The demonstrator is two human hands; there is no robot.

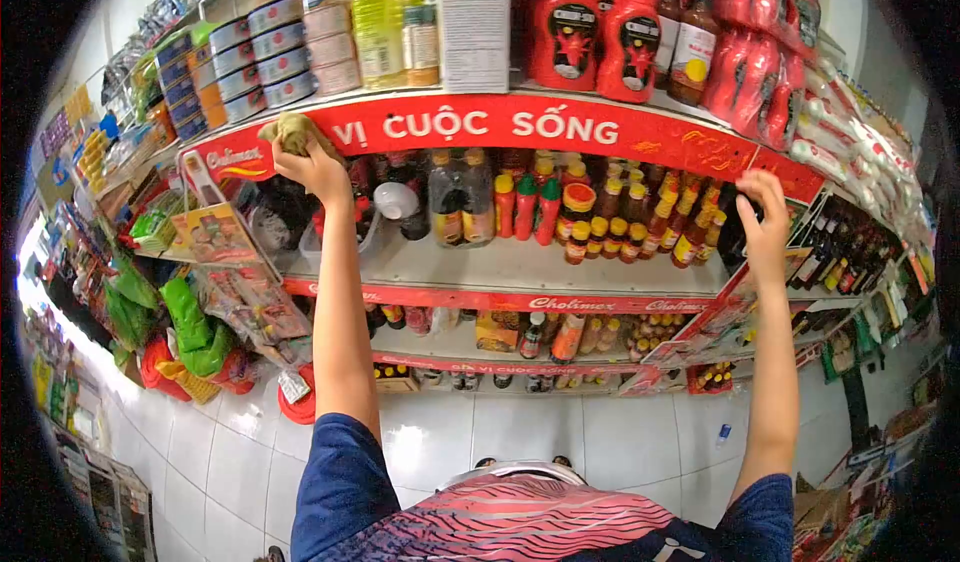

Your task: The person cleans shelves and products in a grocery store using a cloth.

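Note:
A crumpled olive-beige cloth (290, 134) is pressed against the left part of the red shelf banner (480, 125), with my left hand (318, 169) closed on it. My right hand (765, 207) is raised at the banner's right end, its fingers bent and slightly apart, with nothing visible in them. Beneath the banner, small sauce bottles (608, 237) with red and yellow caps stand on the middle shelf. Above it, large red chili sauce bottles (566, 37) and a white box (474, 32) stand along the top shelf.
Stacked cans (282, 52) are at the upper left. A plastic tub (345, 247) with items sits on the middle shelf, behind my left forearm. Hanging packets (225, 232) flank the shelf on the left. Lower shelves hold more bottles above a white tiled floor (630, 437).

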